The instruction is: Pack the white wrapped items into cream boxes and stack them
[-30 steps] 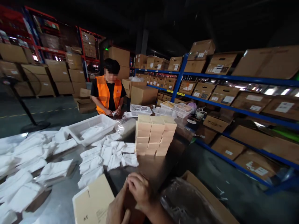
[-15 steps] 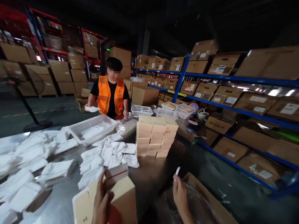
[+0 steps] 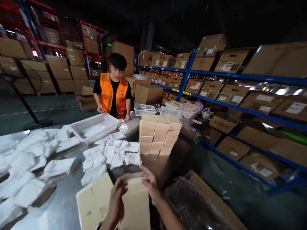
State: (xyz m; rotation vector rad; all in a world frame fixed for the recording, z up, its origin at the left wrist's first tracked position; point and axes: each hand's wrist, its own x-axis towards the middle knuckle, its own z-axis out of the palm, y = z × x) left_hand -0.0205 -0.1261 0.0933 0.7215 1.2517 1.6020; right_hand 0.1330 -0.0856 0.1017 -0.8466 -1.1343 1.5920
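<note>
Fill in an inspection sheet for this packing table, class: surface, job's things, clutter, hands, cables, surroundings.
Surface: metal table, shiny.
Job's things: tan box held upright in both hands; flat carton blanks beside it.
Clutter: white packets scattered; white tray; stacked boxes.
Hands: left hand and right hand grip the box's top edges.
Cables: nothing seen.
Surroundings: co-worker in orange vest; blue shelving with cartons.

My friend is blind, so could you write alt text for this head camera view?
Both the left hand and right hand grip a tan cardboard box over a metal table strewn with white packets. Beyond stand stacked tan boxes and a person in an orange vest.
</note>
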